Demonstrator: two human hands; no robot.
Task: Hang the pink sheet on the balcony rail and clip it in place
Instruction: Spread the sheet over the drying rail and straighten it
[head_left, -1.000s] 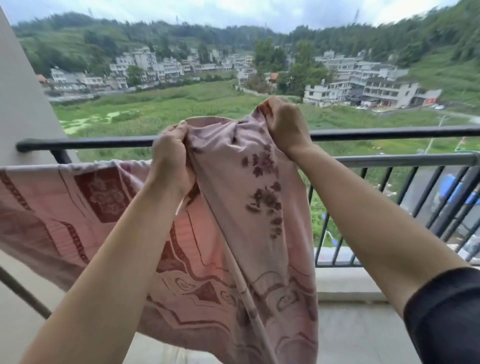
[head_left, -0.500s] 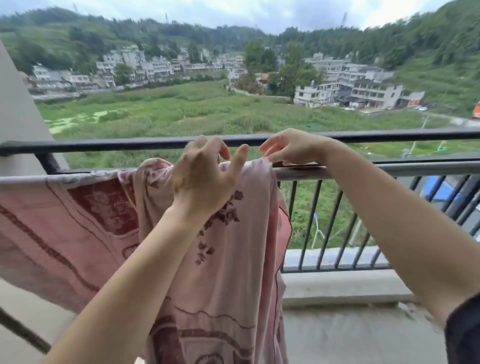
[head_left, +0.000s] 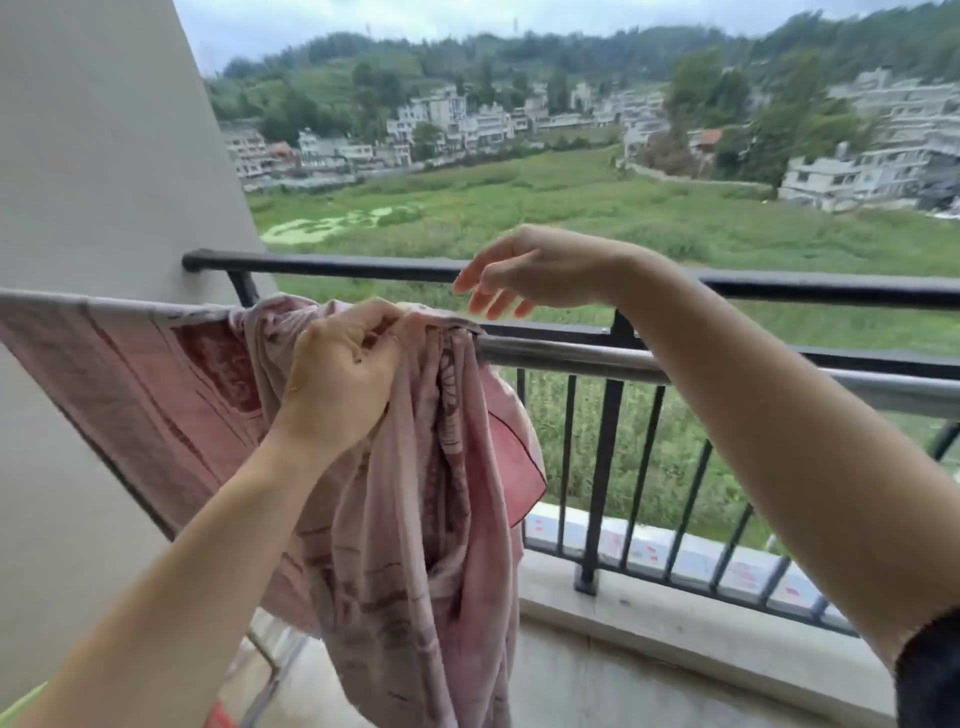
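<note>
Two hands up at the railing. L hand (head_left: 343, 379) grips a bunched fold of the pink sheet (head_left: 405, 493) at the top of the silver bar (head_left: 675, 369), fingers curled into the cloth. R hand (head_left: 530, 270) hangs above the bar just right of the bunch, fingers loose, holding nothing, clear of the cloth. Sheet is draped over the silver bar: spread flat to the left, gathered & hanging in folds under the L hand. Black balcony rail (head_left: 337, 267) runs behind, w/ green field (head_left: 571, 208) beyond.
</note>
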